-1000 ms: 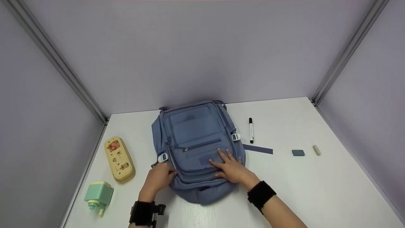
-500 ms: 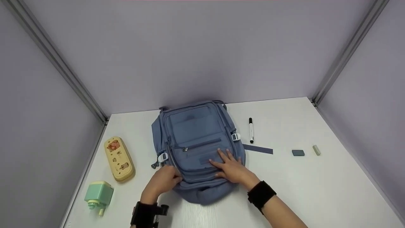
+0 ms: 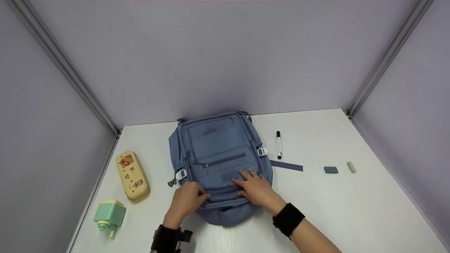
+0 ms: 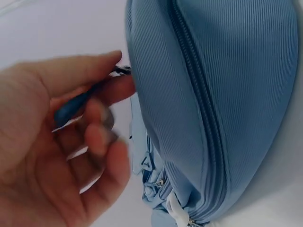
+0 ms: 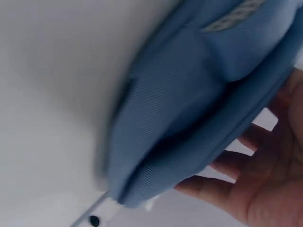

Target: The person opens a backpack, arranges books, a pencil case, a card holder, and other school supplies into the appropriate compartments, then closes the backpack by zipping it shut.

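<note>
pinching a zip pull between thumb and forefinger, the left hand is placed at the near left part of the blue backpack; its remaining fingers are loosely bent, as seen from the left wrist. the backpack lies front face up on the white table, its long axis running away from the person toward the back wall, with the near end set slightly to the right of the far end. the right hand grasps nothing: its fingers are spread and rest on the lower front of the backpack, near the left hand and to its right.

the governing relation, by judgement, is that of pull to bag edge. from the left hand, the rounded near edge extends rightward, crosswise to the long axis, toward the right hand; the left flank extends away toward the back wall. the left hand is the nearer to the pull, while the right appears suited to steadying the cloth. the track carrying the pull is hidden, so its exact course cannot be told.

to the left lies a yellow case; to the right, a marker, beyond a dark strip.
</note>
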Demonstrator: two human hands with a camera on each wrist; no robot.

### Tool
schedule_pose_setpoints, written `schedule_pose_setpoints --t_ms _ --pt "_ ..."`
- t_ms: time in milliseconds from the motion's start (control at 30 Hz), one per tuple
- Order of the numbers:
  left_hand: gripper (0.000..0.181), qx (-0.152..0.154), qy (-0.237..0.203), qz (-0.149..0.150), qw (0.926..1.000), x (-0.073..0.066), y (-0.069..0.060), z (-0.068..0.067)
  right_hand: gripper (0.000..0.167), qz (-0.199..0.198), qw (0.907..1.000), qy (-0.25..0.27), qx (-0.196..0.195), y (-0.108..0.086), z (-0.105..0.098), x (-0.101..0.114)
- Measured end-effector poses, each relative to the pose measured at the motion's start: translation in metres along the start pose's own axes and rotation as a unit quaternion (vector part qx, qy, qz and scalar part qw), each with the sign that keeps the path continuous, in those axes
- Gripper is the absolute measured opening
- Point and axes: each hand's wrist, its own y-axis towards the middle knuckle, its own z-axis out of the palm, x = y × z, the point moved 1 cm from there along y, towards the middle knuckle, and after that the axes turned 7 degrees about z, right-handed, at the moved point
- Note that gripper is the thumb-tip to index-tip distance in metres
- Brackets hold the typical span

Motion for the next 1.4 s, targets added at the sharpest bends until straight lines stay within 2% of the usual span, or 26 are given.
schedule_pose_setpoints --t_ms 133,267,400,500,667,767,867,967,1033,1167,1233,1400 --pt "0.029 -0.017 0.014 -0.019 0.9996 -0.002 0.002 0.000 0.036 -0.064 0.9948 -0.031 -0.072 0.002 -0.003 0.027" --pt "0.027 -0.005 0.022 -0.041 0.9989 -0.007 0.000 -0.001 0.036 -0.119 0.9875 -0.022 -0.100 0.004 0.000 0.054" --pt "0.031 0.003 0.024 -0.053 0.9983 -0.014 -0.002 -0.005 0.035 -0.134 0.9828 0.019 -0.126 0.009 0.004 0.073" --pt "0.040 -0.002 0.017 -0.050 0.9986 -0.019 -0.002 -0.009 0.029 -0.130 0.9804 0.059 -0.136 0.015 0.007 0.082" --pt "0.046 -0.008 -0.001 -0.030 0.9995 -0.019 -0.003 -0.014 0.010 -0.120 0.9755 0.113 -0.146 0.023 0.016 0.091" --pt "0.040 -0.003 -0.038 -0.001 0.9993 -0.013 -0.003 -0.017 0.015 -0.114 0.9718 0.136 -0.156 0.026 0.019 0.094" --pt "0.024 -0.003 -0.117 0.041 0.9923 -0.002 -0.003 -0.020 0.019 -0.099 0.9710 0.153 -0.154 0.026 0.018 0.094" --pt "0.010 -0.018 -0.160 0.079 0.9839 0.014 -0.002 -0.018 0.013 -0.077 0.9702 0.172 -0.152 0.025 0.015 0.093" --pt "0.015 -0.018 -0.156 0.091 0.9834 0.023 -0.002 -0.013 0.012 -0.067 0.9673 0.190 -0.154 0.023 0.014 0.092" --pt "0.027 0.019 -0.123 0.115 0.9855 0.035 -0.002 0.001 0.014 -0.066 0.9565 0.222 -0.178 0.019 0.013 0.092" --pt "0.029 0.026 -0.121 0.122 0.9848 0.038 -0.002 0.004 0.013 -0.069 0.9508 0.229 -0.197 0.018 0.011 0.093" --pt "0.019 -0.010 -0.097 0.123 0.9876 0.039 -0.002 0.005 0.012 -0.082 0.9437 0.214 -0.239 0.020 0.007 0.095"
